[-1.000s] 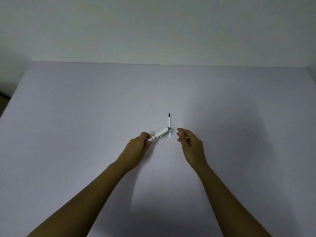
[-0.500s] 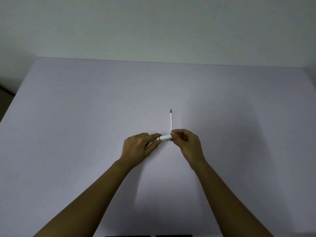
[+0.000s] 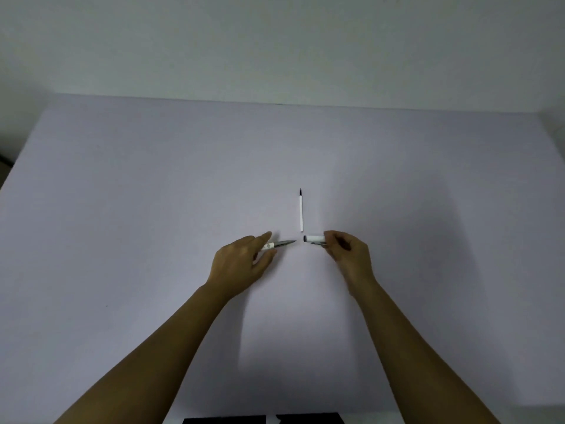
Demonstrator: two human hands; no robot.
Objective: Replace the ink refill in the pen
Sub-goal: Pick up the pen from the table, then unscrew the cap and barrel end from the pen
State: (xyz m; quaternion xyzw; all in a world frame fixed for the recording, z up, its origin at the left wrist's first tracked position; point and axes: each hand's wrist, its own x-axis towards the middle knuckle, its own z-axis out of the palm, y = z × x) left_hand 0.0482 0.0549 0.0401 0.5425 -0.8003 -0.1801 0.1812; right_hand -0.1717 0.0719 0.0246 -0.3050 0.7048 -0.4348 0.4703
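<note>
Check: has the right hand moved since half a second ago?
Yes. The right hand has pulled the pen cap rightward, away from the spare refill lying on the table; earlier it touched the refill's near end.

Left hand (image 3: 241, 264) and right hand (image 3: 348, 252) pinched, held slightly apart

The pen is in two pieces. The front piece (image 3: 277, 244) is white with a grey tapered tip pointing right, and I hold it in my left hand (image 3: 241, 264). The back piece (image 3: 314, 239), a short white tube with its dark open end facing left, sits in my right hand (image 3: 348, 255). A small gap separates them. The spare refill (image 3: 301, 214), thin and white with a black tip pointing away, lies flat on the table just beyond the gap.
</note>
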